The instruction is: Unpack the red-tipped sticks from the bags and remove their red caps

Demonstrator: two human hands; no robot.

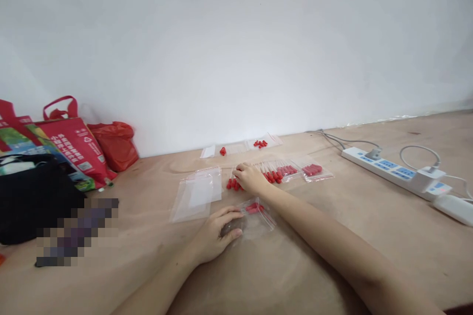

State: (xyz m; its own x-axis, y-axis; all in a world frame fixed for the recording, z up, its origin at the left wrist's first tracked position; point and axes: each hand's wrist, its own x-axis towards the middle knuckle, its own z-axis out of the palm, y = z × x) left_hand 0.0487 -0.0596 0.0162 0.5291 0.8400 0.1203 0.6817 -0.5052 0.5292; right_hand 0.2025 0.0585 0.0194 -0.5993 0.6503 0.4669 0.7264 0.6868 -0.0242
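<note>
My left hand (pixel 220 229) rests on the table with its fingers and thumb around the near-left end of a clear zip bag (pixel 264 221). Several red-ended pieces (pixel 254 207) lie inside that bag. Beyond it, my right hand (pixel 250 178) is bent over the left part of a row of red-ended pale sticks (pixel 272 176), its fingertips closed at their pale ends. What exactly sits between those fingertips is partly hidden. Flat clear zip bags (pixel 197 194) lie left of the row. To its right is a filled zip bag (pixel 313 170) with red ends showing.
Further bags with small red pieces (pixel 260 144) lie by the wall. A white power strip (pixel 391 170) with plugs and cables stretches along the right. Red shopping bags (pixel 76 145), a red plastic bag (pixel 114 145) and a black bag (pixel 37 202) stand at the left, near a blurred-out object (pixel 77 231).
</note>
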